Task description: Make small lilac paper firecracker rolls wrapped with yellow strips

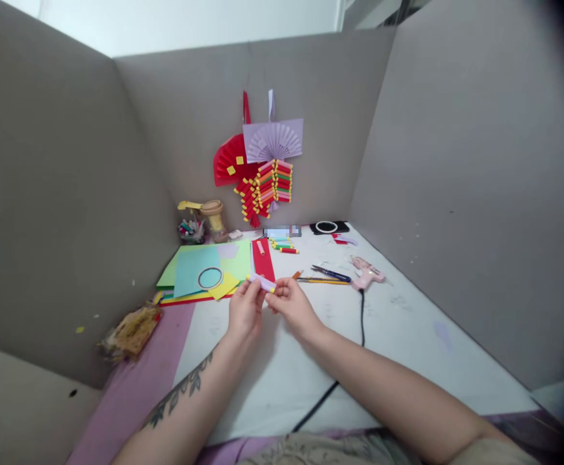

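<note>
Between my two hands is a small rolled paper tube (263, 283), pale lilac with yellow ends. My left hand (244, 309) pinches its left end and my right hand (290, 305) pinches its right end, both just above the white table sheet (408, 336). Just beyond the hands lie a red paper strip (263, 259) and a stack of coloured paper sheets (199, 268) with a tape roll (210, 278) on top.
A pink glue gun (366, 274) with a black cord lies to the right, beside scissors (331, 273) and pencils. Finished paper rolls (282, 245) sit further back. Paper fan decorations (262, 165) hang on the grey partition. A jar of pens (192, 229) stands at the back left.
</note>
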### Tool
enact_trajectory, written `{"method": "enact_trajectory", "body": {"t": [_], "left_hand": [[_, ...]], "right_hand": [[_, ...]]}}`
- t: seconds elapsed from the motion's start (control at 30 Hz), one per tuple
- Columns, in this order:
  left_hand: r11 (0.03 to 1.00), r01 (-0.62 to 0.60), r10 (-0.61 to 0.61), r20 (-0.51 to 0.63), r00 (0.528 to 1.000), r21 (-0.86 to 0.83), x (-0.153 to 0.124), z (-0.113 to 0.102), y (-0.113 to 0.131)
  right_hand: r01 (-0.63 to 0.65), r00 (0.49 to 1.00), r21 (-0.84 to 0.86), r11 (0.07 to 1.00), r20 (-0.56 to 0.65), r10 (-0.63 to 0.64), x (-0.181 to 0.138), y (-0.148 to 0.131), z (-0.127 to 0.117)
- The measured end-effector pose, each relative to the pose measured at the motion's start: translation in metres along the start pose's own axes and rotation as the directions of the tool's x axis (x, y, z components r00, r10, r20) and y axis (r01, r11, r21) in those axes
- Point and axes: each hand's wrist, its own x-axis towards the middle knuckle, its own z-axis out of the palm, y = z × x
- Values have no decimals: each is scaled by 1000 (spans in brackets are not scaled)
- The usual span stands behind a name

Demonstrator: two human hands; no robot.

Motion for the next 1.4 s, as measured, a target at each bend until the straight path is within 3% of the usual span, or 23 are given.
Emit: {"method": "enact_trajectory", "body": {"t": [0.37, 0.53, 0.87, 1.07, 1.23, 1.4], "left_hand": [[999, -45, 45, 114, 992, -1, -4, -10, -10], [982, -88, 56, 187, 981, 169, 1, -16, -7], [857, -251, 100, 333, 938, 449, 15, -30, -5], [658, -452, 203, 437, 876, 602, 19, -38, -6], [537, -545, 225, 513, 828, 644, 22, -42, -5], [590, -486, 201, 466, 862, 645, 24, -43, -8]], "right_hand": [[66, 996, 34, 997, 54, -68, 14, 21, -11], [2, 999, 78, 997, 39, -5, 16, 13, -18], [-130, 991, 131, 983, 33, 127, 20, 12, -29], [-229, 973, 180, 957, 11, 231, 22, 11, -32], [-335, 940, 187, 924, 5, 340, 26, 10, -35], [-289, 956, 181, 940, 5, 293, 24, 9, -34]]}}
